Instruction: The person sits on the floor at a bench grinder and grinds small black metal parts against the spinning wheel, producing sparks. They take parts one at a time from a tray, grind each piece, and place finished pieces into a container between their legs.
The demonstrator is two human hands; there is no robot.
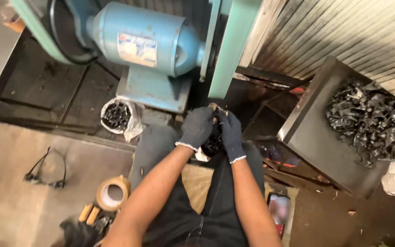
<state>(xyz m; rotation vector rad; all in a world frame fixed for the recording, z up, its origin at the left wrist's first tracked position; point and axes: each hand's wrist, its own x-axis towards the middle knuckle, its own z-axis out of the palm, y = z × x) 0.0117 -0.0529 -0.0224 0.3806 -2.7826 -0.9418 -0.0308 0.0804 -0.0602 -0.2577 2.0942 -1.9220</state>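
Your gloved left hand and right hand work close under the blue motor and green guard. A tray of black parts blocks the right; a white bag crowds the left.

A workshop: blue bench grinder, tray of metal scrap.

Showing light blue on the motor, pale green on the frame, dark grey gloves on both hands, glossy black on the scrap pile, tan on the tape roll.
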